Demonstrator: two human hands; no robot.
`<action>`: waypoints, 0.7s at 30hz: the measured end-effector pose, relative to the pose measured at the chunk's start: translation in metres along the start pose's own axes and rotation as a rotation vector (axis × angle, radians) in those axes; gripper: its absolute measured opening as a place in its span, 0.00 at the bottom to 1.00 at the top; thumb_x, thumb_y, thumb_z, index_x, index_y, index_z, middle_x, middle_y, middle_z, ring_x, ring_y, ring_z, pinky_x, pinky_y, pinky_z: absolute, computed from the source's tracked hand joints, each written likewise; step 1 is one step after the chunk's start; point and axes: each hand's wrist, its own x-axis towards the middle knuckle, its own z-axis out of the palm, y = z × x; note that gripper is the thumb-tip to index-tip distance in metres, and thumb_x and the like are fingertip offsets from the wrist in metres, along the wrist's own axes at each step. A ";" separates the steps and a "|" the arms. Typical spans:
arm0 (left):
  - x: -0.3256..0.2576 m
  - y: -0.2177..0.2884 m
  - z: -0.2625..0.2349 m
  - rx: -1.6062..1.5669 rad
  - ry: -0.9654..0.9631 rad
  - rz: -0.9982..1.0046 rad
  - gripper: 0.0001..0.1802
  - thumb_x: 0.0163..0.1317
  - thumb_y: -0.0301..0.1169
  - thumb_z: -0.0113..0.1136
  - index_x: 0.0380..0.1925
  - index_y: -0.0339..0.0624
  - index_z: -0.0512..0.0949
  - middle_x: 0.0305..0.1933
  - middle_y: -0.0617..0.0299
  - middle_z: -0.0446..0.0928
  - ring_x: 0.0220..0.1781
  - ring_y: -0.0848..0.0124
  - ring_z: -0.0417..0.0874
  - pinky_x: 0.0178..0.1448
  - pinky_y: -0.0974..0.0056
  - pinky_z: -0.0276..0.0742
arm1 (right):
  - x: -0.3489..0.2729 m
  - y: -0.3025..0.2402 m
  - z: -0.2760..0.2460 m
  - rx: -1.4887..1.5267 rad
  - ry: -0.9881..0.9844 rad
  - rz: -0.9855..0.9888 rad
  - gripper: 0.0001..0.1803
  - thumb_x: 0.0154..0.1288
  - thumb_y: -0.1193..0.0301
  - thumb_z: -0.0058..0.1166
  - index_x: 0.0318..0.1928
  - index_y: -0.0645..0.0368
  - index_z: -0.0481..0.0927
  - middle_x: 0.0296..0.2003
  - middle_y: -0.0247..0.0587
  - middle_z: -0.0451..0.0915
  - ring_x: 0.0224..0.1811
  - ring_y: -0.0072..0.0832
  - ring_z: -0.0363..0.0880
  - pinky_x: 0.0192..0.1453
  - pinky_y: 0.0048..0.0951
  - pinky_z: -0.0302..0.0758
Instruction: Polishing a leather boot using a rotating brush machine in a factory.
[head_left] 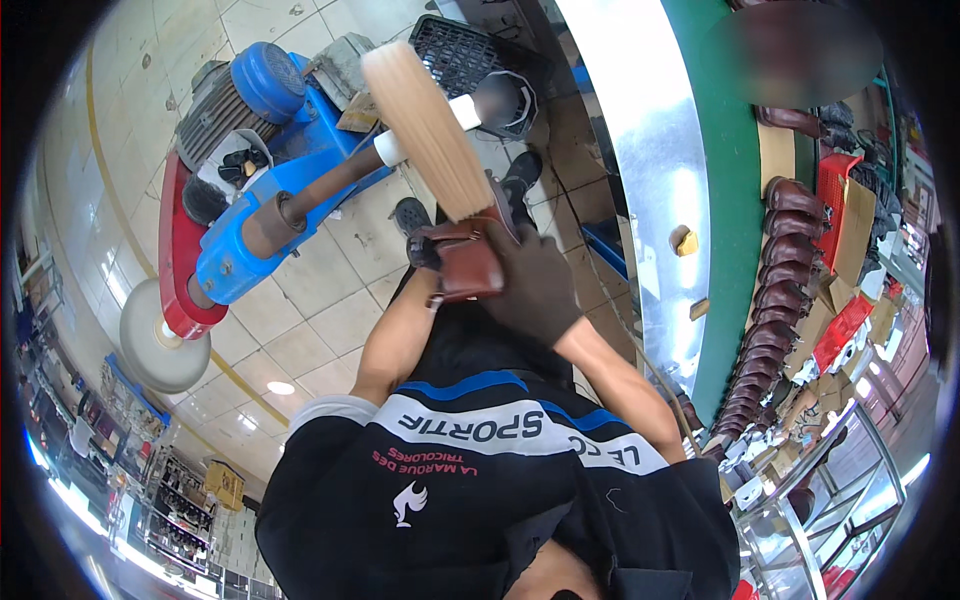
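Observation:
A brown leather shoe point(470, 270) is held between my hands in front of my body, right at the lower edge of a pale buffing wheel point(430, 135). The wheel's face looks streaked. My right hand point(540, 285), in a dark glove, wraps over the shoe's right side. On the other side my left hand point(426, 250), also dark-gloved, is closed at the shoe and partly hidden by it. The shoe's toe end is partly covered by the wheel and my right hand, so I cannot tell exactly where they touch.
The wheel sits on the shaft of a blue machine point(245, 235) with a motor point(268, 82). A second, greyish wheel point(160, 335) is at its left end. To the right runs a metal-edged green bench point(655, 150) with a row of brown shoes point(775, 320). A black crate point(460, 55) stands ahead.

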 end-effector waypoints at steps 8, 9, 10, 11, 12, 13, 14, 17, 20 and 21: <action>0.053 -0.013 -0.114 0.911 -0.153 0.369 0.36 0.59 0.51 0.34 0.59 0.33 0.57 0.56 0.43 0.65 0.56 0.52 0.69 0.58 0.51 0.68 | -0.011 0.018 0.057 0.598 0.210 0.155 0.39 0.41 0.65 0.62 0.57 0.59 0.64 0.41 0.55 0.73 0.41 0.49 0.74 0.44 0.41 0.71; 0.052 -0.013 -0.120 0.914 -0.149 0.374 0.36 0.59 0.51 0.34 0.59 0.33 0.57 0.56 0.43 0.65 0.56 0.52 0.69 0.58 0.51 0.68 | -0.007 0.024 0.070 0.690 0.236 0.118 0.38 0.42 0.66 0.62 0.57 0.60 0.64 0.42 0.53 0.74 0.43 0.45 0.74 0.45 0.38 0.71; 0.052 -0.012 -0.120 0.933 -0.047 0.432 0.34 0.55 0.48 0.43 0.55 0.34 0.61 0.53 0.45 0.69 0.53 0.55 0.72 0.56 0.55 0.69 | -0.006 0.029 0.080 0.781 0.260 0.089 0.37 0.43 0.67 0.61 0.57 0.61 0.64 0.43 0.52 0.74 0.44 0.41 0.75 0.46 0.36 0.71; 0.052 -0.006 -0.111 0.949 0.049 0.492 0.32 0.50 0.45 0.52 0.52 0.35 0.65 0.50 0.48 0.72 0.51 0.58 0.75 0.54 0.59 0.71 | -0.007 0.029 0.081 0.777 0.265 0.090 0.37 0.43 0.67 0.61 0.57 0.61 0.64 0.43 0.52 0.74 0.44 0.41 0.75 0.46 0.36 0.71; 0.051 0.003 -0.103 0.962 0.148 0.554 0.31 0.45 0.42 0.61 0.48 0.36 0.69 0.47 0.50 0.75 0.49 0.61 0.77 0.52 0.63 0.72 | -0.009 0.029 0.083 0.946 0.173 0.153 0.34 0.46 0.67 0.60 0.55 0.62 0.65 0.43 0.49 0.74 0.43 0.36 0.75 0.46 0.33 0.71; 0.037 0.020 -0.082 1.600 0.102 0.671 0.26 0.54 0.41 0.54 0.48 0.33 0.68 0.49 0.51 0.74 0.51 0.62 0.75 0.55 0.64 0.70 | -0.013 0.034 0.084 1.110 0.099 0.238 0.31 0.48 0.68 0.58 0.54 0.63 0.66 0.43 0.45 0.75 0.43 0.30 0.75 0.46 0.31 0.71; 0.032 0.031 -0.076 1.606 0.112 0.681 0.26 0.54 0.41 0.54 0.48 0.33 0.68 0.49 0.51 0.74 0.51 0.62 0.75 0.55 0.64 0.70 | -0.014 0.035 0.094 1.113 0.095 0.223 0.31 0.48 0.68 0.58 0.54 0.63 0.66 0.43 0.45 0.75 0.43 0.30 0.75 0.46 0.31 0.71; 0.018 0.049 -0.056 0.360 -0.046 0.361 0.17 0.65 0.35 0.38 0.47 0.37 0.70 0.47 0.56 0.74 0.50 0.65 0.72 0.56 0.65 0.66 | -0.011 0.042 0.127 1.358 0.130 0.259 0.25 0.52 0.69 0.54 0.51 0.64 0.68 0.41 0.40 0.75 0.41 0.24 0.73 0.45 0.28 0.71; 0.002 0.073 -0.023 0.151 0.228 0.269 0.15 0.63 0.38 0.42 0.40 0.39 0.72 0.40 0.57 0.75 0.44 0.66 0.74 0.51 0.65 0.69 | -0.008 0.035 0.120 1.662 0.144 0.411 0.20 0.51 0.70 0.52 0.46 0.63 0.70 0.39 0.40 0.75 0.41 0.24 0.74 0.44 0.27 0.72; 0.004 0.076 -0.041 -0.002 0.263 0.205 0.12 0.61 0.38 0.45 0.32 0.41 0.72 0.33 0.58 0.75 0.38 0.66 0.75 0.46 0.63 0.71 | -0.005 0.035 0.119 1.778 0.048 0.497 0.21 0.52 0.67 0.51 0.47 0.63 0.70 0.39 0.43 0.75 0.40 0.28 0.75 0.42 0.28 0.73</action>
